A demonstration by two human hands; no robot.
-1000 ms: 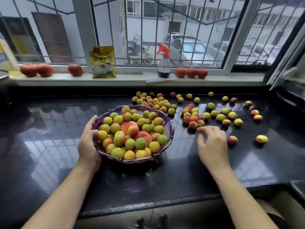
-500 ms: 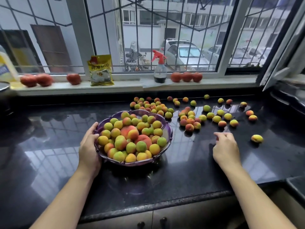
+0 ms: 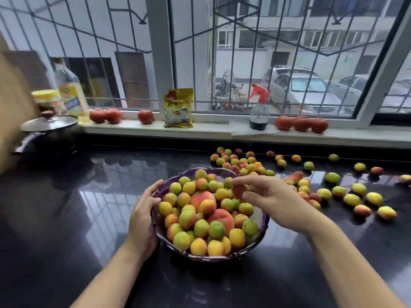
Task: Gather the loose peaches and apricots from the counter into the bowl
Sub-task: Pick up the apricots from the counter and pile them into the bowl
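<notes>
A purple bowl (image 3: 263, 224) heaped with yellow, green and red apricots and a few larger peaches stands on the black counter. My left hand (image 3: 142, 215) grips the bowl's left rim. My right hand (image 3: 270, 196) hovers over the bowl's right half, fingertips pinched on a reddish apricot (image 3: 238, 191). Several loose apricots (image 3: 352, 200) lie scattered on the counter to the right, and a tight cluster (image 3: 241, 162) sits just behind the bowl.
The windowsill holds red tomatoes (image 3: 301, 123), a spray bottle (image 3: 259, 110), a yellow packet (image 3: 178, 108) and an oil bottle (image 3: 71, 94). A lidded black pot (image 3: 50, 130) stands at the far left. The glossy counter (image 3: 89, 207) left of the bowl is bare.
My right hand picked a reddish apricot off the counter at the right and carried it left, over the bowl. The left hand stayed on the rim. The camera view shifted left.
</notes>
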